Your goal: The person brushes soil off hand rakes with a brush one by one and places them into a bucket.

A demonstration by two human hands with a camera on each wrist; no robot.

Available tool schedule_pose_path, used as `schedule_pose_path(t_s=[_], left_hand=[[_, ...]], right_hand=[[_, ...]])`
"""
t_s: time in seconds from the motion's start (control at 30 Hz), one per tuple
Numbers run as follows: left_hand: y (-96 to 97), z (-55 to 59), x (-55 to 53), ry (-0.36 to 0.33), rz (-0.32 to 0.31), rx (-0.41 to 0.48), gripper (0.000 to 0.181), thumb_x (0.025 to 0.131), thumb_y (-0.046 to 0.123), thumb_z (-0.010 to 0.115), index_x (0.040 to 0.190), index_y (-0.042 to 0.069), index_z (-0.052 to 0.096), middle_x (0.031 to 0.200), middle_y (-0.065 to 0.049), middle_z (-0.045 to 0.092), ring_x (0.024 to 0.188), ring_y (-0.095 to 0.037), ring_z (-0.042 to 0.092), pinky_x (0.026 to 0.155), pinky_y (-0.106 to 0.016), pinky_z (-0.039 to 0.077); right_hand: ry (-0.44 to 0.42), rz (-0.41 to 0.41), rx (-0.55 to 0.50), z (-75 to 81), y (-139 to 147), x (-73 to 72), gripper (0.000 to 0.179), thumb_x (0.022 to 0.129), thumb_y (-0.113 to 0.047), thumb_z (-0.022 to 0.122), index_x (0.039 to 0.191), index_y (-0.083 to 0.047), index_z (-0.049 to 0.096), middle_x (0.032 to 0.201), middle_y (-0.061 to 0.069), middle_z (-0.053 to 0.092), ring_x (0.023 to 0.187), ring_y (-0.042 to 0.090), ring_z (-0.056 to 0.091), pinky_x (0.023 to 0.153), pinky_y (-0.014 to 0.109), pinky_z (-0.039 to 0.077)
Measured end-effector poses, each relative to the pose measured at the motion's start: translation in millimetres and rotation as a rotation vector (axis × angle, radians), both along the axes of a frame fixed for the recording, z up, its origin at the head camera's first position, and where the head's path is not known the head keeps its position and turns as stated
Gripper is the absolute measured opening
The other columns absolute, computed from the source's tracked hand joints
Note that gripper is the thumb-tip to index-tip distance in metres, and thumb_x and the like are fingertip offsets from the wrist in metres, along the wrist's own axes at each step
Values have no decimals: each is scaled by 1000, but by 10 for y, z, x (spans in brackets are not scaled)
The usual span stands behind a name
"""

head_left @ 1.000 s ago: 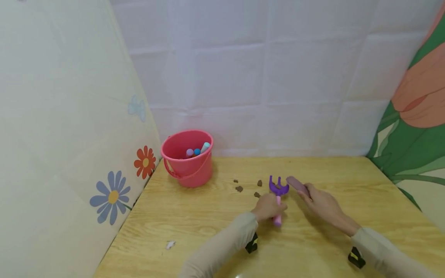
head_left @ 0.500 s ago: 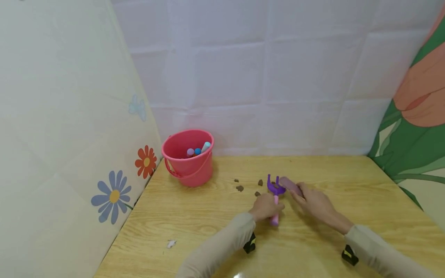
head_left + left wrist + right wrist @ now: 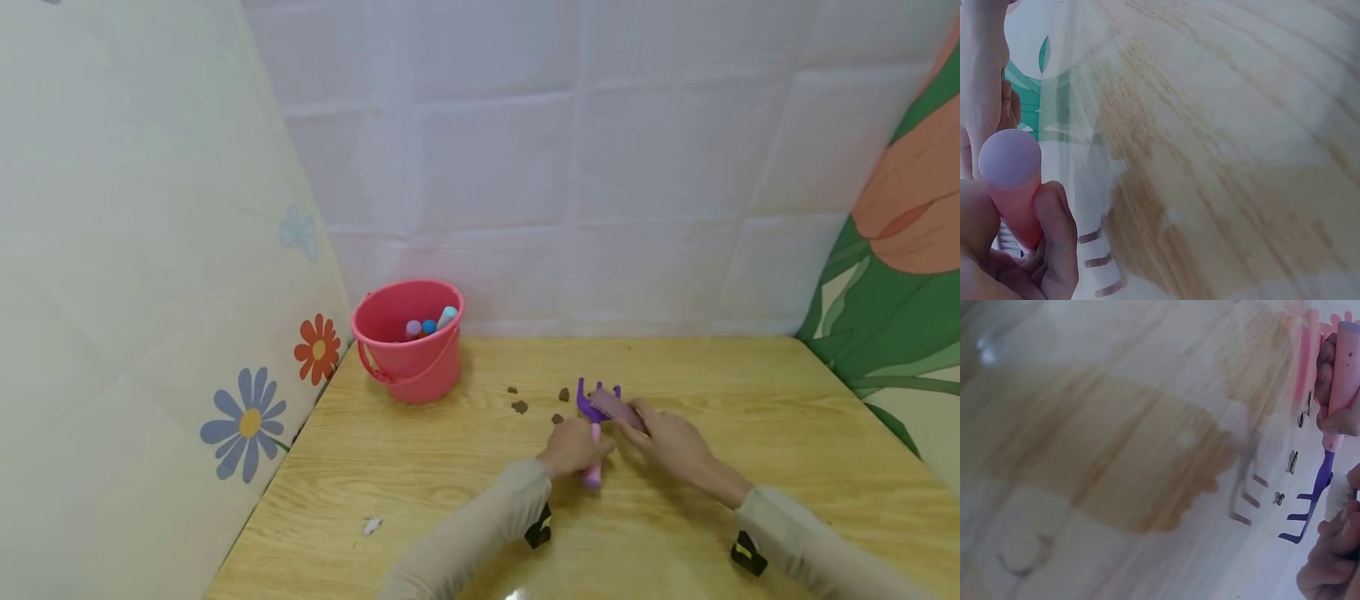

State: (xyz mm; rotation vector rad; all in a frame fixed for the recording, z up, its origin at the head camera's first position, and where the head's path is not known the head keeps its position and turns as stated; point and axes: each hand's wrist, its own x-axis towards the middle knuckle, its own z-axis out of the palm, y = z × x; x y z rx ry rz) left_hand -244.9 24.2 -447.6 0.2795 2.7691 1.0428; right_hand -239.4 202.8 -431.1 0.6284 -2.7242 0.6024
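Note:
In the head view, my left hand (image 3: 572, 450) grips the pink handle of a small toy rake (image 3: 595, 477), its purple tines facing away from me. The handle's rounded lilac end (image 3: 1011, 159) fills the near part of the left wrist view, with fingers wrapped around it. My right hand (image 3: 678, 450) holds a mauve-backed scrubbing brush (image 3: 618, 410) across the rake's purple head. White bristles (image 3: 1337, 497) show against the purple part in the right wrist view. Several small brown flecks (image 3: 520, 407) lie on the table to the left of the rake.
A pink bucket (image 3: 420, 379) with a hanging handle stands at the back left, holding several rounded-end items in lilac, blue and pale aqua. A small white scrap (image 3: 372, 526) lies on the wooden table (image 3: 315, 500) near the front left. White cloth hangs behind.
My right hand has moved the brush leftward, from beside the rake's tines to across its head. The rake in my left hand has shifted slightly left.

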Motion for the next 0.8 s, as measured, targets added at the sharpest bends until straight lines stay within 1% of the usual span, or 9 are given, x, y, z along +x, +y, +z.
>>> schedule_pose_path(t_s=[0.23, 0.43, 0.57, 0.67, 0.8], left_hand=[[-9, 34, 23, -16, 4, 7, 42, 88, 27, 72, 56, 13, 49, 48, 4, 47, 38, -6, 38, 38, -19, 30], [-16, 43, 32, -17, 8, 18, 40, 88, 26, 71, 57, 13, 50, 50, 3, 49, 39, -6, 39, 39, -19, 31], [-24, 46, 20, 0, -2, 13, 40, 88, 27, 71, 57, 13, 50, 51, 3, 49, 40, -6, 40, 40, -19, 32], [-32, 28, 3, -10, 3, 24, 40, 88, 28, 71, 57, 13, 49, 51, 3, 49, 40, -6, 40, 40, -19, 31], [-39, -5, -3, -46, 21, 60, 38, 87, 26, 71, 58, 12, 51, 51, 1, 51, 40, -7, 41, 39, -19, 31]], right_hand=[[24, -5, 6, -25, 43, -5, 35, 95, -24, 66, 119, 1, 58, 59, -5, 42, 48, 8, 38, 42, 26, 32], [-18, -26, 18, -12, 88, -14, 41, 98, -29, 61, 121, 5, 56, 59, -4, 42, 46, 9, 39, 41, 26, 33], [-44, -53, 24, 19, 95, -27, 46, 100, -32, 58, 124, 7, 53, 61, -2, 45, 47, 10, 41, 42, 27, 35], [-42, -49, 21, 18, 88, -31, 46, 100, -32, 58, 124, 8, 53, 61, -2, 46, 47, 10, 42, 41, 26, 35], [-21, -30, 19, -8, 85, -21, 44, 99, -30, 61, 121, 8, 56, 60, -4, 46, 47, 9, 41, 41, 26, 34]])
